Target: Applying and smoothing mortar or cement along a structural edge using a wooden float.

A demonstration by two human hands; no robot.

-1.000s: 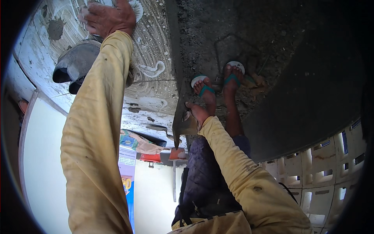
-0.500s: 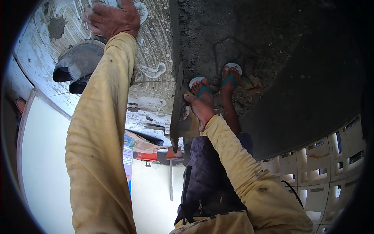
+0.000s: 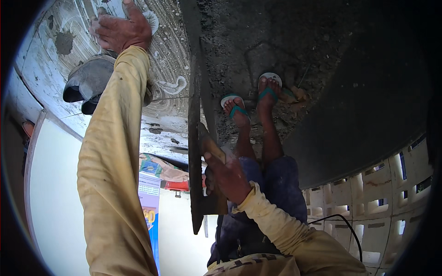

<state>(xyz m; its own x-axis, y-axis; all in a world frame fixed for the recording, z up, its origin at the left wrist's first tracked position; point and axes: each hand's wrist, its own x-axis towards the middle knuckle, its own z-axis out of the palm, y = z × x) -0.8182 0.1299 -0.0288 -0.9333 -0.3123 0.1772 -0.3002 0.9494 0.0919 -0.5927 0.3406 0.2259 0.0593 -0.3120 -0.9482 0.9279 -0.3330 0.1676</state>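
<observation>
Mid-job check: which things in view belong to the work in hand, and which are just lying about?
In use:
long-bladed float, held in the right hand
streaked surface, under the left hand

Seemingly just lying about:
dark grey open-ended object
crumpled patterned cloth or sack
red container

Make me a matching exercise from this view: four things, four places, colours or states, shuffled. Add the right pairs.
Things
1. Long flat tool
2. Flip-flops
3. Left sleeve
4. Perforated wall

Place, colour or state
A. Lower right of the picture
B. Yellowish tan
C. Held in the right grip
D. White with teal

Right pairs
1-C, 2-D, 3-B, 4-A
</observation>
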